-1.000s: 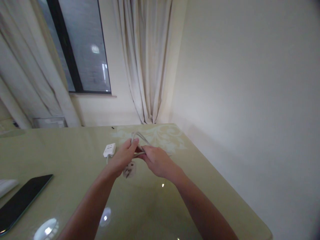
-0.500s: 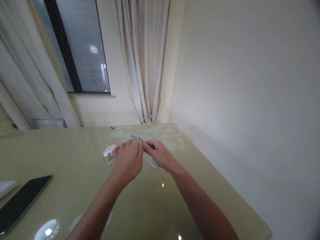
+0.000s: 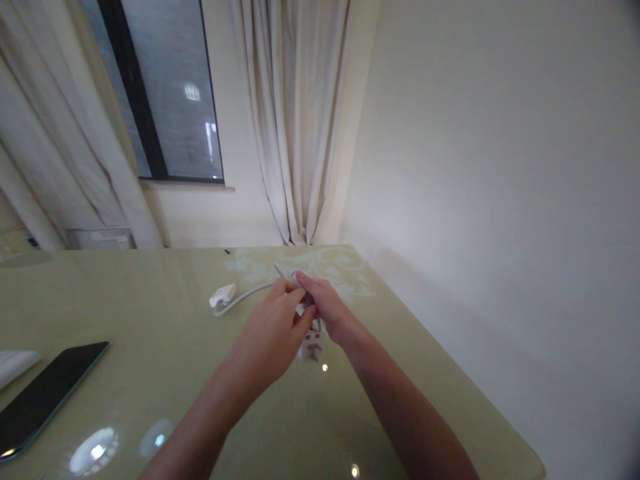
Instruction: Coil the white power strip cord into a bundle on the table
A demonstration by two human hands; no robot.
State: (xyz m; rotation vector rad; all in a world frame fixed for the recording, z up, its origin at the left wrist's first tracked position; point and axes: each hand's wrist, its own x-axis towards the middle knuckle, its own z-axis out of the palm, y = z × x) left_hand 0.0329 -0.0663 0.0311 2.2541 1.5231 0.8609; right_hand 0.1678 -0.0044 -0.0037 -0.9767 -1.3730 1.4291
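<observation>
My left hand (image 3: 275,327) and my right hand (image 3: 327,307) meet above the table, both closed on a white cord. Part of the cord (image 3: 247,293) runs left from my fingers to a small white socket block (image 3: 223,295) lying on the table. Folded loops of it stick out beyond my right thumb. Below my hands hangs a blurred white piece with dark spots (image 3: 311,347), perhaps the cord's plug. The fingers hide the middle of the bundle.
A black tablet (image 3: 53,393) lies on the glossy greenish table (image 3: 165,320) at the left, beside a white object (image 3: 17,367) cut off by the frame. A tiny dark item (image 3: 227,251) rests near the far edge. The wall (image 3: 475,233) borders the table's right side.
My left hand has shifted right, nearer my right hand. More cord shows between it and the socket block. The spotted white piece now shows below my hands.
</observation>
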